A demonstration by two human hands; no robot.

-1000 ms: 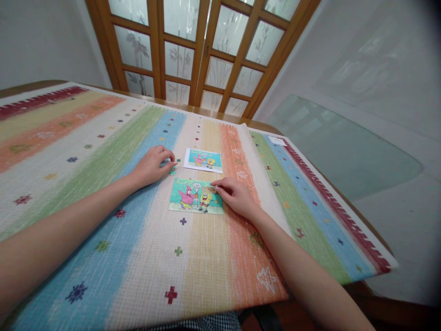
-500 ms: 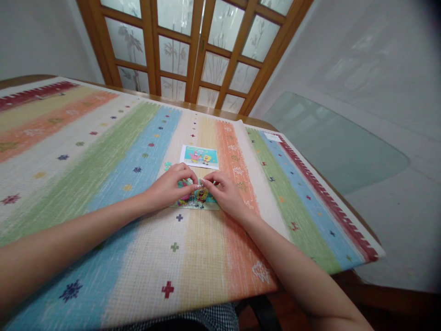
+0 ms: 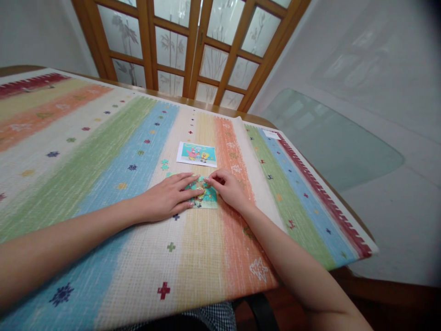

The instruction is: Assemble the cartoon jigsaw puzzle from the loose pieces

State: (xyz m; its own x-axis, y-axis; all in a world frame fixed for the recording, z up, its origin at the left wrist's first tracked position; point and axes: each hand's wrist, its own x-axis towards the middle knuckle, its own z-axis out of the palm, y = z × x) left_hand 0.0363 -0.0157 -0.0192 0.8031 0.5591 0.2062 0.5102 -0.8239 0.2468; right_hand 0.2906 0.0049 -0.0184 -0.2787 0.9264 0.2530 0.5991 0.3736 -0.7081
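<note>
A small jigsaw puzzle [image 3: 211, 200] with a colourful cartoon picture lies on the tablecloth, partly covered by my hands. My left hand [image 3: 170, 195] rests flat over its left part, palm down, fingers stretched out and spread across the pieces. At the puzzle's upper right edge, the thumb and fingertips of my right hand [image 3: 223, 186] are pinched together on a small puzzle piece, mostly hidden by the fingers. Loose teal puzzle pieces [image 3: 165, 164] lie beyond my left hand. Behind the puzzle is a white-bordered reference picture [image 3: 197, 154] with the same cartoon figures.
A striped tablecloth [image 3: 144, 257] covers the table. Near its far right corner lies a small white paper [image 3: 271, 134]. Wooden doors with frosted panes [image 3: 213, 62] stand behind the table, and a pale wall is on the right.
My left hand has opened from a pinch and flattened onto the puzzle. My right hand stays pinched and has shifted slightly right, away from the left fingertips. The view has tilted slightly.
</note>
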